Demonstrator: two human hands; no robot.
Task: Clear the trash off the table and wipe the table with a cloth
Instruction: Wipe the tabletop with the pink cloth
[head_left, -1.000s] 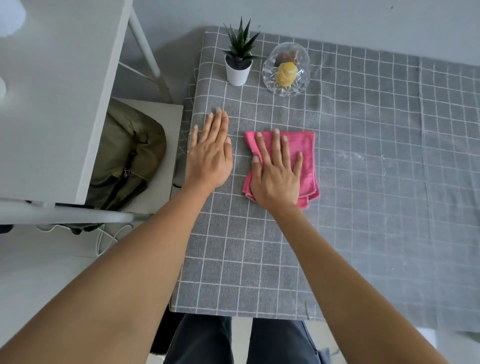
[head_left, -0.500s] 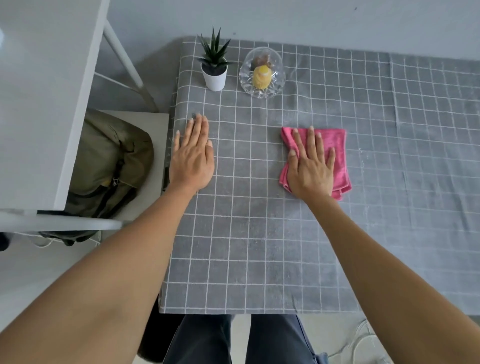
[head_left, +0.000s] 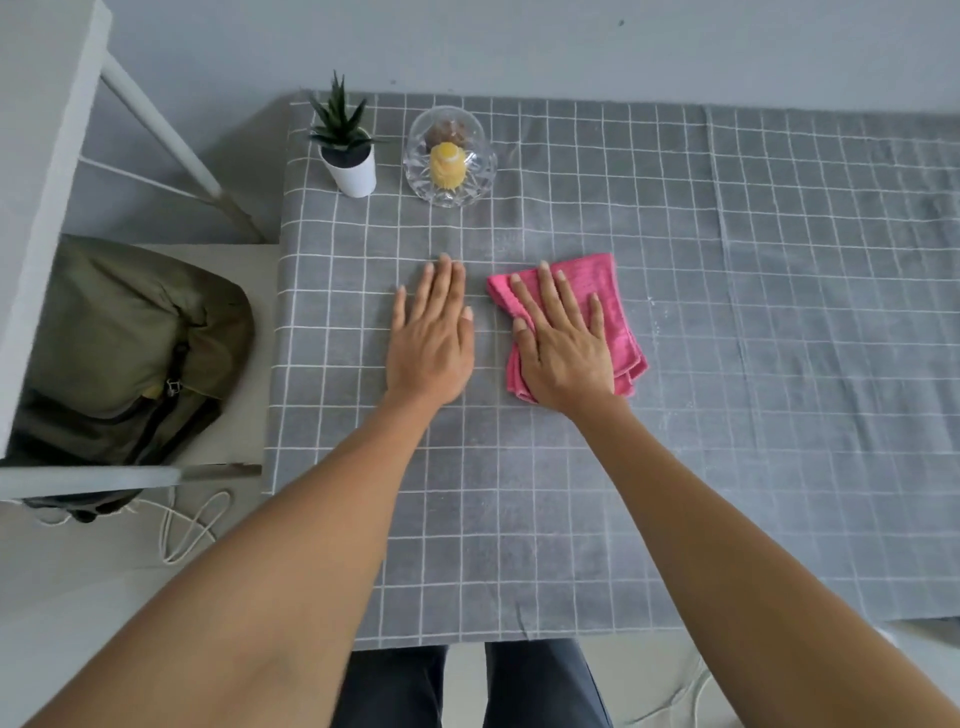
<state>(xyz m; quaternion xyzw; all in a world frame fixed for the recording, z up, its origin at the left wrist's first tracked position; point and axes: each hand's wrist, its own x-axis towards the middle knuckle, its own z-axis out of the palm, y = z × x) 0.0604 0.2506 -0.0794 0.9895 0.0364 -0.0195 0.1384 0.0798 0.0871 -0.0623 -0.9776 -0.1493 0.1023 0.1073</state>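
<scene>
The right hand (head_left: 563, 353) lies flat with fingers spread on the folded pink cloth (head_left: 613, 312), pressing it on the table (head_left: 727, 364) with the gray checked cover. The left hand (head_left: 431, 343) lies flat and bare just beside it. Past the left fingertips stand a small potted plant (head_left: 348, 150) and a glass bowl (head_left: 449, 156).

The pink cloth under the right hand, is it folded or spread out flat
Folded. The pink cloth shows stacked layered edges at its near right corner, and the right hand lies flat on it.
</scene>
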